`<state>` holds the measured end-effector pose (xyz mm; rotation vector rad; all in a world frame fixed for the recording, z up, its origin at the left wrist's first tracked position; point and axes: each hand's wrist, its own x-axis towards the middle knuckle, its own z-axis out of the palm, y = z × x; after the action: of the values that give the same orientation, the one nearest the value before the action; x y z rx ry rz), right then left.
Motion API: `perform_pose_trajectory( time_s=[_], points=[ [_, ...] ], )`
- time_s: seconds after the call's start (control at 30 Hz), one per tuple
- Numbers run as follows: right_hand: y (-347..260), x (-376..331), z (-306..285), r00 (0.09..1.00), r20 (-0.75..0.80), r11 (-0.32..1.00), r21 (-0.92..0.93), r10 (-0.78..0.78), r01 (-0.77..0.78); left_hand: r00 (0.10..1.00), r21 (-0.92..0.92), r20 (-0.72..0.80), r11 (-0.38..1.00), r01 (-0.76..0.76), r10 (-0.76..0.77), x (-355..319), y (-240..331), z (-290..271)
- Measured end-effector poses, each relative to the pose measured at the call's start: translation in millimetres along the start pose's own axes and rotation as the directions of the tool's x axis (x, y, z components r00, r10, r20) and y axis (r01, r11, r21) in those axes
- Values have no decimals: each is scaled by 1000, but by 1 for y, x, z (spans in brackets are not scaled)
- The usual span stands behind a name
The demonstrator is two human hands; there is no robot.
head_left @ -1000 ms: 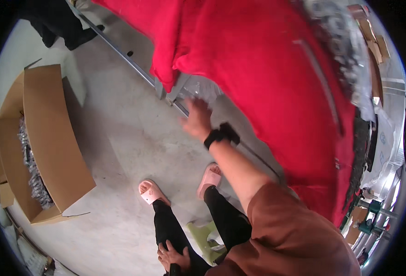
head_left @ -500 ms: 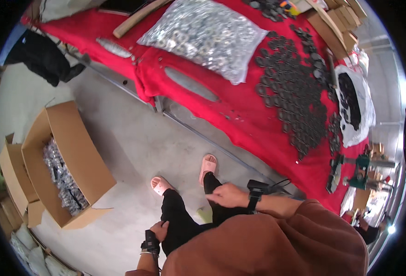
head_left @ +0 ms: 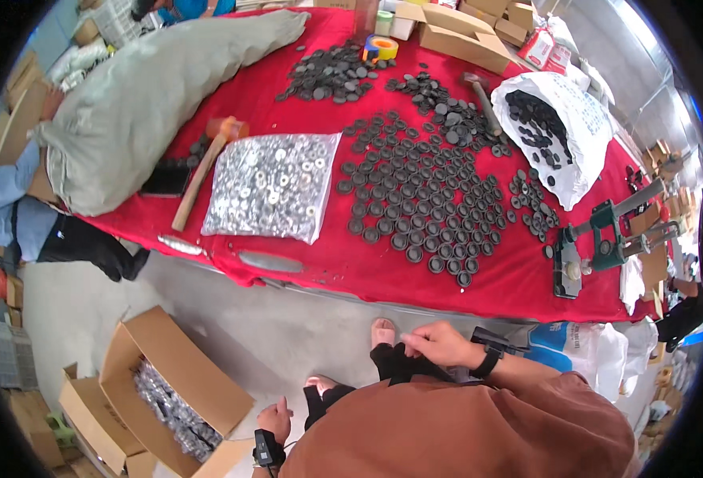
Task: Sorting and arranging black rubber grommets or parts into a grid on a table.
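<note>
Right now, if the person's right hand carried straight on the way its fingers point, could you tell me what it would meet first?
The right hand rests on the knee with fingers pointing toward the person's left and slightly down. Going on that way it would probably meet the sandalled foot first, then bare concrete floor; depth is unclear from above.

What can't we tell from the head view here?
- Left hand: small near the lower edge; whether it holds anything is unclear.
- Right hand: resting on the knee, fingers curled; palm side hidden.
- Cardboard box: shiny contents too small to identify.
- White bag: only the top of the black parts shows.
</note>
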<state>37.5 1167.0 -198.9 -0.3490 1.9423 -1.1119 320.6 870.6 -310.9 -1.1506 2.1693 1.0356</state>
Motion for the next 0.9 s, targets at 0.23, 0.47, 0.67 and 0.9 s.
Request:
perform_pose_trajectory(
  time_s=[0.23,0.47,0.67,0.9],
  points=[
    [-36,-31,-87,993,-58,950,290,-101,114,778,102,-424,878,-468,463,2,158,-47],
    [-90,-54,-139,970,-238,904,404,-41,138,480,392,-448,649,-652,754,76,331,-90],
    [-142,-8,-102,957,-284,890,420,-58,179,545,487,-412,682,-546,730,181,413,-112],
    [-157,33,-84,937,-345,921,380,49,91,700,502,-64,629,-593,711,210,418,-116]
  ],
)
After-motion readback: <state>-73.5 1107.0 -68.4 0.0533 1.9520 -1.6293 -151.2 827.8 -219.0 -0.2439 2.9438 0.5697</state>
